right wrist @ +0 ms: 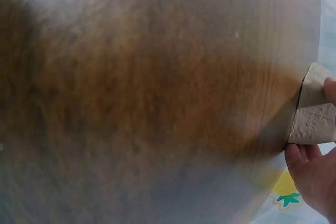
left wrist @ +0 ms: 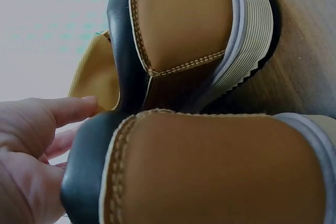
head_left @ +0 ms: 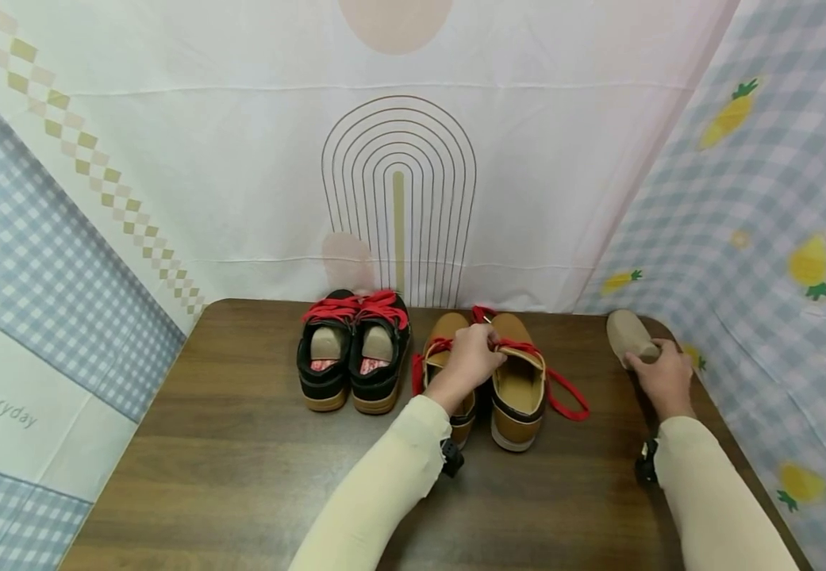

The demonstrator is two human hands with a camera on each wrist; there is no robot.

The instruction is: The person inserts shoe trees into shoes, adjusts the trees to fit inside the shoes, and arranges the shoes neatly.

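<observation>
A pair of brown shoes with red laces stands at the table's back, right of its middle; they are the left shoe and the right shoe. Reaching across the left one, my left hand pinches the tan tongue of the right shoe by its laces. Part of the left shoe is hidden under that hand. At the table's right back corner, my right hand grips the narrower end of a beige moulded-paper shoe insert. In the right wrist view the insert sits between thumb and fingers.
Left of the brown pair stand black shoes with red laces and a beige insert in each. A loose red lace lies on the brown wooden table. Cloth walls border the table's back and sides.
</observation>
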